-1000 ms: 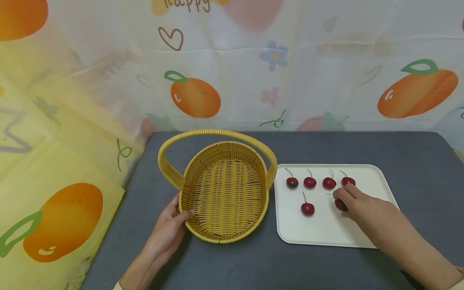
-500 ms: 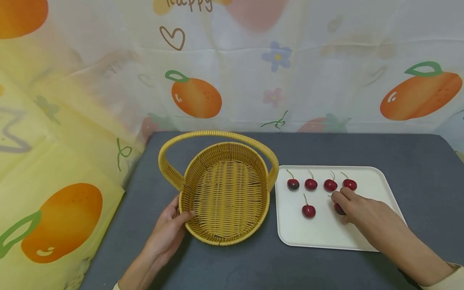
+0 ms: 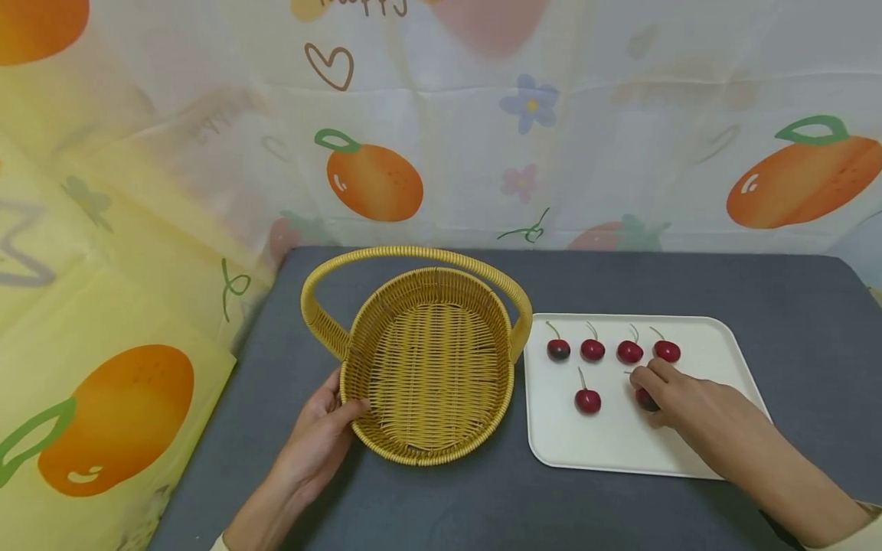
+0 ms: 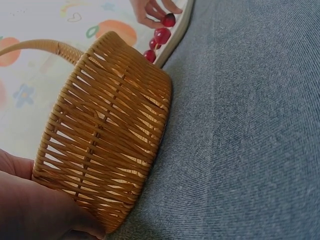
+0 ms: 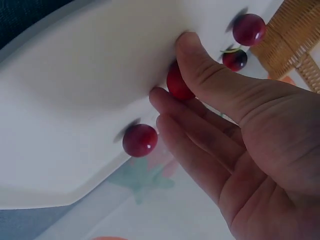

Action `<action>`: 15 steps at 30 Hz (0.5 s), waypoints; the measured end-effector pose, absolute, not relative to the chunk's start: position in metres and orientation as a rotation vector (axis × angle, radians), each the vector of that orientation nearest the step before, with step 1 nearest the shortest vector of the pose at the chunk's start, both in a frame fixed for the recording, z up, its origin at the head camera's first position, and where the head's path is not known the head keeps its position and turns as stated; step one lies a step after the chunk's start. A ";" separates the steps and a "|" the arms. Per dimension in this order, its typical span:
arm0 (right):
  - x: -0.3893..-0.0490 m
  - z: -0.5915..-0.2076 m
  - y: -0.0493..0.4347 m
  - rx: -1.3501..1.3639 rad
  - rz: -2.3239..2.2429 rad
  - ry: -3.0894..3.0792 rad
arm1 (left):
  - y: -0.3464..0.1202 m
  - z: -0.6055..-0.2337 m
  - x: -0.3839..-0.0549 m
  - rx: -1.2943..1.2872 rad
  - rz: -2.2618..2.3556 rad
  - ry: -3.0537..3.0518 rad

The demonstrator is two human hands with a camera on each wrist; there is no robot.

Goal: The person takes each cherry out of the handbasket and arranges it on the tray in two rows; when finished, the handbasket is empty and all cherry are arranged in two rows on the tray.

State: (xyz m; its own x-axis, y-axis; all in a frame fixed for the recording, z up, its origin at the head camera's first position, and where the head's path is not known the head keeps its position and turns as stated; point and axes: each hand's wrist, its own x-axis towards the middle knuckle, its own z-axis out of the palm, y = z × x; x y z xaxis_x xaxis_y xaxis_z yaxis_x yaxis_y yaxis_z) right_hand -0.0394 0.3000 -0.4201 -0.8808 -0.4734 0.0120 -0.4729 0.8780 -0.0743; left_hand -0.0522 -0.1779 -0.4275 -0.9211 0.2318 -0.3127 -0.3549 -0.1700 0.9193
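My left hand (image 3: 318,440) grips the left rim of a round yellow wicker basket (image 3: 427,383), thumb inside and fingers outside. The basket has a tall arched handle and nothing in it. Over the white tray (image 3: 592,448), my right hand (image 3: 703,409) pinches a dark red cherry (image 3: 645,399) between thumb and fingers; in the right wrist view this held cherry (image 5: 177,82) sits low against the tray, partly hidden by the thumb. Left of it lies another cherry (image 3: 588,401) with its stem pointing away. Several more cherries (image 3: 630,352) form a row along the tray's back.
Tray and basket stand side by side on a dark grey-blue table (image 3: 455,513), the basket's right side close to the tray's left edge. A fruit-printed cloth (image 3: 448,153) hangs behind the table, and yellow printed cloth (image 3: 117,306) covers the left side.
My right hand has shifted slightly toward me and left with the cherry in its fingers, uncovering the back-row cherry at the right. The left hand and basket stay put.
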 end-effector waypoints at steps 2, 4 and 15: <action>-0.038 -0.419 0.300 -0.750 -0.122 3.043 | -0.177 -0.427 -0.053 -0.142 2.144 1.727; -0.038 -0.416 0.300 -0.719 -0.132 3.042 | -0.176 -0.426 -0.053 -0.163 2.147 1.730; -0.019 -0.362 0.288 -0.917 -0.299 3.237 | -0.167 -0.374 -0.027 0.290 2.525 2.324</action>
